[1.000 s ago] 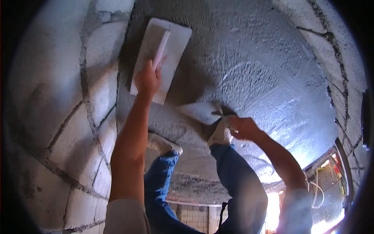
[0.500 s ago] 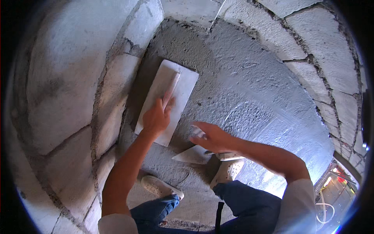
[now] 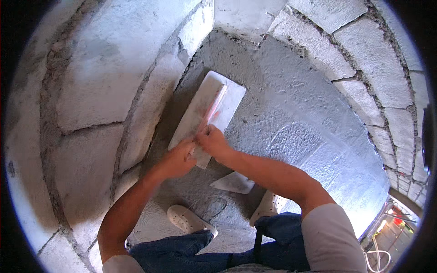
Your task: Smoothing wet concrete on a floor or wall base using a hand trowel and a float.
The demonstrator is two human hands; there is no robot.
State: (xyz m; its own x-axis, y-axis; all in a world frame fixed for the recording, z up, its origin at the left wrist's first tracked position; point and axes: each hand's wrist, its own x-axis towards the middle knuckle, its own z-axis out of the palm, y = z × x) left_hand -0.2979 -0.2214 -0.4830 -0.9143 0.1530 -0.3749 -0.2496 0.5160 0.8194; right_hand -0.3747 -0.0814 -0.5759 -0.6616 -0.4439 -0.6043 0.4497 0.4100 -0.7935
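The left hand and right hand meet, fingers curled, over a rectangular float; which grasps it, I cannot tell. Right of them spreads grainy mortar.

Floor glaring at right — shadowed left, bowed edges

The pale rectangular float lay slanted, handle upward, near end under left hand and right hand.
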